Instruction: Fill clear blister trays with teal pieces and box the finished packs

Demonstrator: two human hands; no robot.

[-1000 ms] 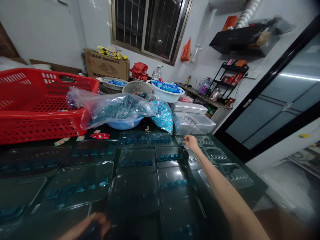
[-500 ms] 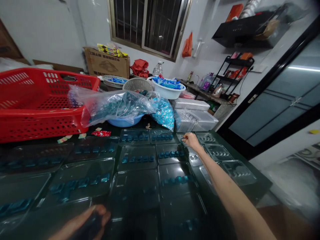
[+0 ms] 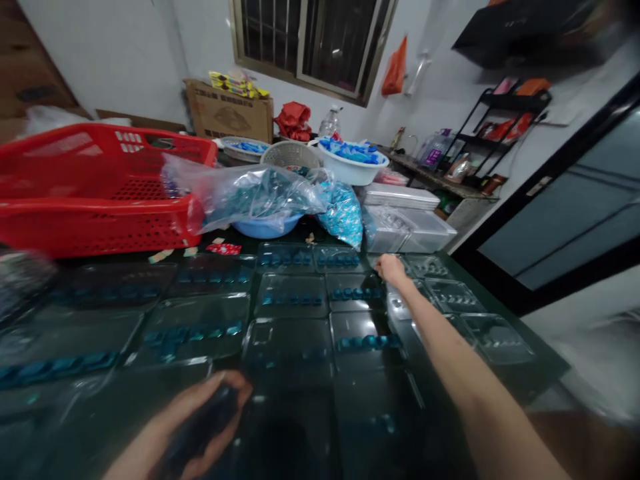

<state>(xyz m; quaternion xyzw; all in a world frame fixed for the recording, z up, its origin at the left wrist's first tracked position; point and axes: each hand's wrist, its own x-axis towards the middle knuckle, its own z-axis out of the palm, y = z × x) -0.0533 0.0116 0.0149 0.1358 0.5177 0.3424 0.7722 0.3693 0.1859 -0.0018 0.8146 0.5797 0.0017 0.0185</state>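
Note:
Rows of clear plastic trays [image 3: 293, 327] cover the dark green table, many with small blue-green pieces [image 3: 355, 293] set in a line of slots. At the far right, my right hand [image 3: 391, 270] reaches over a clear tray, its fingers pinched at the slots; the small blue-green piece at their tips is mostly hidden. Low in front, my left hand [image 3: 220, 417] is curled round something dark, blurred and too dim to name. Trays right of my right arm, such as the clear tray [image 3: 453, 295], show only colourless slots.
A red plastic basket [image 3: 100, 227] stands at the left. Behind the trays lie a clear bag of dark green pieces [image 3: 270, 190] over a blue basin [image 3: 267, 228], a turquoise bag [image 3: 343, 213], a white basin [image 3: 345, 172] and stacked clear trays [image 3: 410, 227].
The view has shifted, so the table and trays sit further right. My left hand has come up and to the right, while my right hand stays at the same tray.

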